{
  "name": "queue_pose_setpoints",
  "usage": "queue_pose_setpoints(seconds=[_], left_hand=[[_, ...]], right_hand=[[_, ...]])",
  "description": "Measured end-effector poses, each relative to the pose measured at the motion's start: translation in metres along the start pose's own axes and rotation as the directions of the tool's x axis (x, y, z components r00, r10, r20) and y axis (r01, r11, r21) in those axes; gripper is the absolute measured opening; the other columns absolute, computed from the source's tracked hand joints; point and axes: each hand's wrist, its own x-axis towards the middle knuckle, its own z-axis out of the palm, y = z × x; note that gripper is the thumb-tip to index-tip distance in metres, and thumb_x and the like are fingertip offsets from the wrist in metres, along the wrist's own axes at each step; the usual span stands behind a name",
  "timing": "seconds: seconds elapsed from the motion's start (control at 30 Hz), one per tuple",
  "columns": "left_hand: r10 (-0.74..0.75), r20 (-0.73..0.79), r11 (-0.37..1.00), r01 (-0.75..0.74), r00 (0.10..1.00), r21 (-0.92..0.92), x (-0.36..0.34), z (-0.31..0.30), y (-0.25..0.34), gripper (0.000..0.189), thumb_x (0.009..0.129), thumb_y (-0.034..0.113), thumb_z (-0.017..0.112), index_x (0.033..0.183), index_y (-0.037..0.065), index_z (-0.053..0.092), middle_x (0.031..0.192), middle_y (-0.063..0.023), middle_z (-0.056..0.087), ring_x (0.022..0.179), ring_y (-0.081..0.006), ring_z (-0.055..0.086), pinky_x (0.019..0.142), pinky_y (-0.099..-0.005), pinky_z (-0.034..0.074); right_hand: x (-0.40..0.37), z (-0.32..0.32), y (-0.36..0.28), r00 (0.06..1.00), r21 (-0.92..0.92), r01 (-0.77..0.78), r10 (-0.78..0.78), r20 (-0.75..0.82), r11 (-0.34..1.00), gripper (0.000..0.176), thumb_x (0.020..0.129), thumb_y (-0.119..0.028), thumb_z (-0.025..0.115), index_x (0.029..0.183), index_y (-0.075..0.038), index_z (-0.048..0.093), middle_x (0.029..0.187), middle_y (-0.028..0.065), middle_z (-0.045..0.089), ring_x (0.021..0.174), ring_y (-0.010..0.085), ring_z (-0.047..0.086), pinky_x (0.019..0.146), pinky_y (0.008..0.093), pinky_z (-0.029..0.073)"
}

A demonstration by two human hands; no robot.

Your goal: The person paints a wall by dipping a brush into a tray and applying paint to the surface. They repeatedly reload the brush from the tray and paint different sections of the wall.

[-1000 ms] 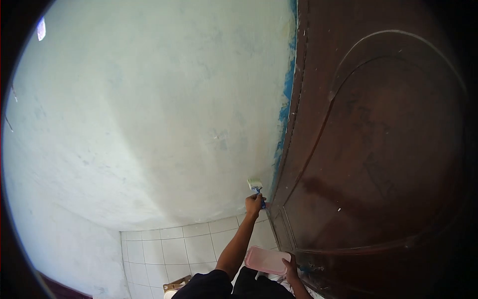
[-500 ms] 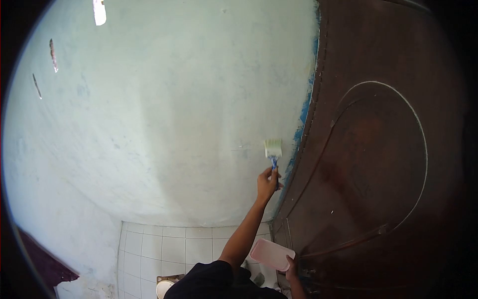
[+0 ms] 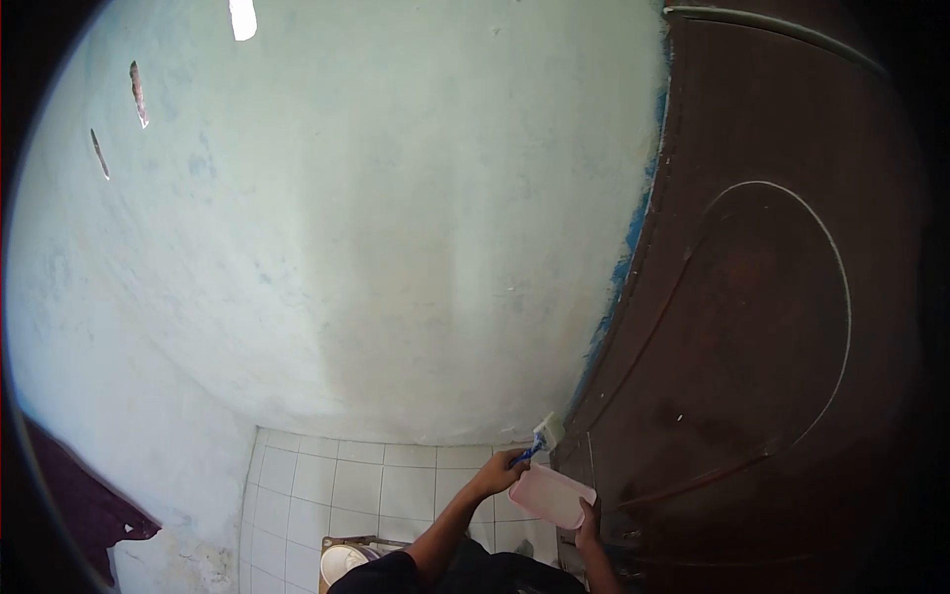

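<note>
My left hand [image 3: 500,473] is closed round the blue handle of a paintbrush [image 3: 547,434]. The brush's pale bristles point up and to the right, near the foot of the wall and the door's edge in this view. Just below the brush, my right hand [image 3: 589,525] grips a shallow pink tray [image 3: 552,497] by its right end. The tray is tilted, and its inside looks pale. In front of me rises a pale green-white wall [image 3: 416,218] with patchy, uneven colour. A blue unevenly edged strip [image 3: 633,238] runs down its right border.
A brown door [image 3: 752,317] with a curved line on it fills the right side. White floor tiles [image 3: 356,485] lie below. At bottom left, a white tub [image 3: 341,561] stands on a wooden stand [image 3: 325,572]. Purple cloth [image 3: 74,500] hangs at far left.
My left hand has brought the paintbrush down from the wall to just above the tray, turning the bristles rightward. The tray has shifted slightly. The view has tilted, moving the wall and door rightward.
</note>
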Motion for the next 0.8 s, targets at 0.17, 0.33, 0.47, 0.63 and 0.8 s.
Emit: queue_pose_setpoints(seconds=[0.17, 0.33, 0.47, 0.63, 0.8], left_hand=[[0.066, 0.177, 0.984, -0.093, 0.982, 0.149, -0.051, -0.054, 0.036, 0.028, 0.088, 0.017, 0.061, 0.111, 0.004, 0.065, 0.092, -0.0187, 0.069, 0.08, -0.0295, 0.067, 0.075, -0.0375, 0.051], [0.005, 0.145, 0.901, -0.067, 0.989, 0.43, -0.08, -0.076, 0.048, 0.024, 0.086, 0.018, 0.061, 0.103, 0.004, 0.067, 0.092, -0.0202, 0.067, 0.085, -0.0414, 0.062, 0.076, -0.0468, 0.049], [-0.008, 0.09, 0.848, -0.041, 0.996, 0.529, -0.085, -0.089, 0.041, 0.021, 0.086, 0.02, 0.061, 0.098, 0.005, 0.067, 0.09, -0.0196, 0.066, 0.083, -0.0391, 0.063, 0.073, -0.0464, 0.05], [0.034, 0.025, 0.823, -0.042, 0.999, 0.566, -0.087, -0.114, 0.063, 0.019, 0.083, 0.023, 0.066, 0.093, 0.006, 0.069, 0.085, -0.0146, 0.068, 0.076, -0.0358, 0.065, 0.068, -0.0438, 0.051], [0.123, 0.065, 0.811, -0.138, 0.99, 0.569, -0.08, -0.148, 0.068, 0.019, 0.081, 0.024, 0.069, 0.09, 0.007, 0.069, 0.081, -0.0111, 0.068, 0.072, -0.0309, 0.066, 0.064, -0.0396, 0.052]], right_hand=[[0.003, 0.039, -0.016, 0.996, 0.035, -0.013, 0.01, 0.085, 0.999, 0.045, 0.089, -0.028, 0.06, 0.127, -0.01, 0.045, 0.118, 0.0075, 0.053, 0.115, 0.023, 0.052, 0.097, 0.0369, 0.042], [0.014, 0.069, -0.001, 0.988, -0.056, 0.025, -0.016, 0.156, 0.998, 0.041, 0.094, -0.031, 0.055, 0.126, -0.008, 0.045, 0.119, 0.0077, 0.053, 0.114, 0.0214, 0.052, 0.095, 0.0357, 0.043], [-0.003, 0.11, -0.014, 0.988, -0.045, -0.001, 0.008, 0.152, 0.999, 0.038, 0.096, -0.03, 0.052, 0.125, -0.007, 0.046, 0.119, 0.008, 0.054, 0.113, 0.0209, 0.053, 0.094, 0.0355, 0.044], [-0.013, 0.132, -0.003, 0.976, -0.055, 0.035, -0.022, 0.218, 0.998, 0.038, 0.096, -0.03, 0.052, 0.125, -0.007, 0.046, 0.117, 0.0081, 0.054, 0.111, 0.0199, 0.054, 0.093, 0.0348, 0.045], [-0.019, 0.165, 0.005, 0.978, -0.104, 0.043, -0.021, 0.208, 0.994, 0.038, 0.096, -0.029, 0.052, 0.124, -0.005, 0.046, 0.116, 0.0079, 0.054, 0.11, 0.0188, 0.054, 0.093, 0.0336, 0.044]])
